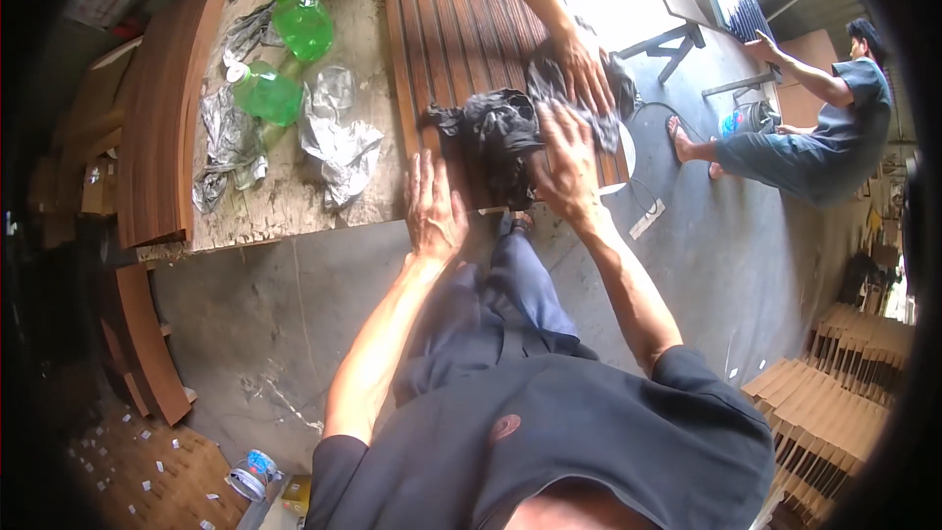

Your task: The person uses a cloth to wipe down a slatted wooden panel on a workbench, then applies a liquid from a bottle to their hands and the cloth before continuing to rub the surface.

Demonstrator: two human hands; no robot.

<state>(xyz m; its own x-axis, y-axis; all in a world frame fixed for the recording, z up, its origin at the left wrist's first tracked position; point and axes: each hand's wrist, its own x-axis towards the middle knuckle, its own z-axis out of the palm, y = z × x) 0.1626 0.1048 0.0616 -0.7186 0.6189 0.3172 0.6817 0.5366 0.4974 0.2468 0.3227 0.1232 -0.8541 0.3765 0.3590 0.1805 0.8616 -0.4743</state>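
Note:
A brown slatted panel (444,29) with dark grooves lies on the worktable, its near end toward me. My left hand (435,211) rests at the panel's near left corner, fingers stretched out and nothing held. A crumpled black rag (496,142) sits on the near end of the panel. Right beside it, my right hand (571,165) lies flat with fingers extended; its thumb side touches the rag. Another person's hand (584,69) reaches from the far side and presses a grey cloth (549,83) on the panel, just beyond my right fingertips.
On the worktable (265,228) lie two green plastic bottles (304,27) and crumpled grey rags (334,147). Brown boards (172,118) stand along its left edge. A seated co-worker (824,128) is at the right, near a bucket (756,118). Stacked cardboard (824,412) stands at lower right.

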